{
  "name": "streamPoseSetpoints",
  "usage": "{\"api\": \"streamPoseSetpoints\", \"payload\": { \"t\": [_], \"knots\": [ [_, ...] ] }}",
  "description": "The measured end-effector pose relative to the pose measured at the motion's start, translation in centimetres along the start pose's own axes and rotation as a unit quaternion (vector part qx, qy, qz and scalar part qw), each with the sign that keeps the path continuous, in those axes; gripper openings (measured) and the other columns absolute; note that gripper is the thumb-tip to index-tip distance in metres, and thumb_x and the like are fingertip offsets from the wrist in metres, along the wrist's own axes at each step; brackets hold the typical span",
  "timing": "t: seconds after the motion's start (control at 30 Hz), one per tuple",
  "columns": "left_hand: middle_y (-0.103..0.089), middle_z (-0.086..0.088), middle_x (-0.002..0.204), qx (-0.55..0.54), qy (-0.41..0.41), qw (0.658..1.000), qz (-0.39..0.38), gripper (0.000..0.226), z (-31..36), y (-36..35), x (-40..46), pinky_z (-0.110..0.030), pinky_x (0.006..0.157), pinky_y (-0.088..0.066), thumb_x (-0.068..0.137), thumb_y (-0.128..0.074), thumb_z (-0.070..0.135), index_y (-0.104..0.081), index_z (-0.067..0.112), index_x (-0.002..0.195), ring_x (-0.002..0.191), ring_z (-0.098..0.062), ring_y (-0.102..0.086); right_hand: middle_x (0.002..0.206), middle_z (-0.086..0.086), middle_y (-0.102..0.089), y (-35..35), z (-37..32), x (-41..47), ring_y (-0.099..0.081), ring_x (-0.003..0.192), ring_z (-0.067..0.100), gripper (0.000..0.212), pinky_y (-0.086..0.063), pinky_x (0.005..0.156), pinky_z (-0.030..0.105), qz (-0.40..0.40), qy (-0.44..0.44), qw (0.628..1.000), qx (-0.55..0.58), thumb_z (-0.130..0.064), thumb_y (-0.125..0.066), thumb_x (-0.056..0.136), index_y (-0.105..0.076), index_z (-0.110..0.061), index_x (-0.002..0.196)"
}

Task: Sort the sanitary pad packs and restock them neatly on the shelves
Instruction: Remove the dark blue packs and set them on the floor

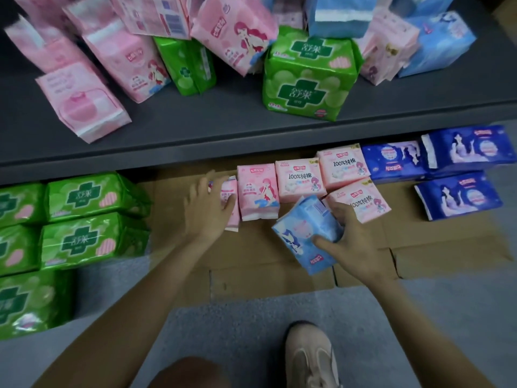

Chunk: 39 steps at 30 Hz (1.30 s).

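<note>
Sanitary pad packs lie sorted by colour on brown cardboard (436, 245) under a grey shelf (195, 127). The right hand (355, 245) curls its fingers round a light blue pack (305, 233). The left hand (207, 208) rests flat, fingers spread, on a small pink pack (230, 197). Pink packs (300, 180) read "100%". Green packs (84, 217) show a dark cross.

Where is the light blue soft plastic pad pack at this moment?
In the head view, the light blue soft plastic pad pack is right of centre, gripped by the right hand over the brown cardboard, just below the pink "100%" packs.
</note>
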<state>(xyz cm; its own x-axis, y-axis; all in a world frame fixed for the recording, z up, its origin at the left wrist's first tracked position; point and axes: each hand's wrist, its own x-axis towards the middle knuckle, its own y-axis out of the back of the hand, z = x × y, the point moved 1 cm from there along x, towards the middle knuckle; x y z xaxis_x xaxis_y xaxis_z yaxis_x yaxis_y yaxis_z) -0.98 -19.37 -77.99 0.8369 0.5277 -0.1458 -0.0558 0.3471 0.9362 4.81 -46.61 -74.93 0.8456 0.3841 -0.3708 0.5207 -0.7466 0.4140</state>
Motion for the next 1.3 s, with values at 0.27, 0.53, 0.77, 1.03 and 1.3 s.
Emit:
{"api": "streamPoseSetpoints", "payload": {
  "t": [0.27,0.53,0.77,1.03,1.3],
  "knots": [
    [-0.059,-0.002,0.121,-0.286,0.165,0.938,-0.102,0.04,-1.1,-0.8,-1.5,-0.012,0.055,-0.039,0.098,-0.049,0.031,-0.044,0.013,0.133,0.098,-0.017,-0.06,0.106,-0.011,-0.06,-0.4,-4.6,-0.2,-0.06,0.089,-0.011,0.057,-0.05,0.063,0.011,0.034,0.047,0.997,0.049,-0.015,-0.076,0.078,-0.041,-0.026,0.122],
    [-0.069,-0.002,0.11,-0.413,0.212,0.881,-0.089,0.053,-6.0,-0.7,-1.1,-0.047,0.098,-0.046,0.084,-0.043,0.07,-0.065,0.026,0.106,0.106,-0.029,-0.062,0.109,-0.008,-0.062,-6.4,-9.5,3.0,-0.066,0.089,0.006,0.058,-0.058,0.064,0.025,-0.07,0.037,0.993,0.09,-0.034,-0.068,0.081,-0.037,-0.033,0.13],
    [-0.065,0.012,0.104,-0.488,0.222,0.844,0.003,0.015,-11.3,3.1,-2.5,-0.032,0.096,-0.047,0.097,-0.053,0.028,-0.059,0.038,0.106,0.093,-0.006,-0.062,0.133,0.005,-0.053,-20.1,-11.2,7.2,-0.053,0.117,0.023,0.052,-0.043,0.096,0.031,-0.136,0.089,0.967,-0.197,-0.043,-0.051,0.094,-0.035,-0.019,0.137],
    [-0.047,-0.009,0.141,-0.237,0.128,0.959,-0.085,0.064,-10.0,2.8,-0.4,-0.036,0.1,-0.041,0.09,-0.06,0.018,-0.031,0.017,0.147,0.125,-0.029,-0.049,0.14,0.007,-0.046,-17.1,-10.3,7.7,-0.037,0.129,0.027,0.05,-0.029,0.104,0.038,-0.107,0.231,0.871,-0.419,-0.041,-0.035,0.092,-0.054,-0.014,0.129],
    [-0.06,-0.001,0.122,-0.184,-0.11,0.97,0.115,0.038,-5.4,11.2,0.8,-0.028,0.094,-0.042,0.091,-0.045,0.028,-0.058,0.017,0.124,0.111,-0.018,-0.053,0.091,0.001,-0.069,-5.8,-17.9,6.9,-0.063,0.082,0.024,0.03,-0.045,0.077,0.031,0.038,0.408,0.832,-0.374,-0.023,-0.053,0.081,-0.066,-0.015,0.106]
  ]
}}
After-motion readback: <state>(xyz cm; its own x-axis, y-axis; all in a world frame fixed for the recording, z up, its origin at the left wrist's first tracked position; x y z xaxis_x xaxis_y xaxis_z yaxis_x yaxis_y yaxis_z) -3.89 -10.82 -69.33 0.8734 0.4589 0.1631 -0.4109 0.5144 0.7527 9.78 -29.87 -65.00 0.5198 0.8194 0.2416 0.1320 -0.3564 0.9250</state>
